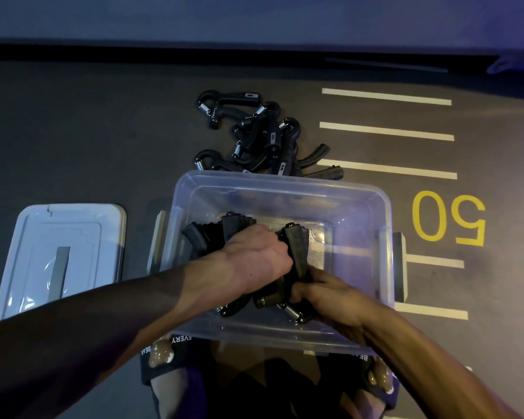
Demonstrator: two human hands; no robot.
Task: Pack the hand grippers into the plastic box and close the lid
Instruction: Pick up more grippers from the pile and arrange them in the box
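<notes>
where the dark floor meets our feet, we list one clear plastic box, open-topped, with a grey latch on each short side. inside it we count a cluster of black hand grippers lying against the bottom, handles pointing away from us and springs towards us; the exact number we cannot tell, as our arms cover part of them.

our left hand reaches in from the left, fingers curled round the handles of the packed grippers. our right hand comes in from the lower right, fingers wrapped round the near end of one gripper, whose handle stands up between the two hands; a coil spring shows just beside that hand.

item two: a loose pile of hand grippers on the floor just beyond the far wall of the box, black with silver springs, overlapping one another.

item three: the lid, pale and translucent, flat on the floor to the left of the box, apart from it, with a grey strip down its middle.

also noted: white painted lines and a yellow "50" to the right, and our sandalled feet touching the near wall of the box.
</notes>
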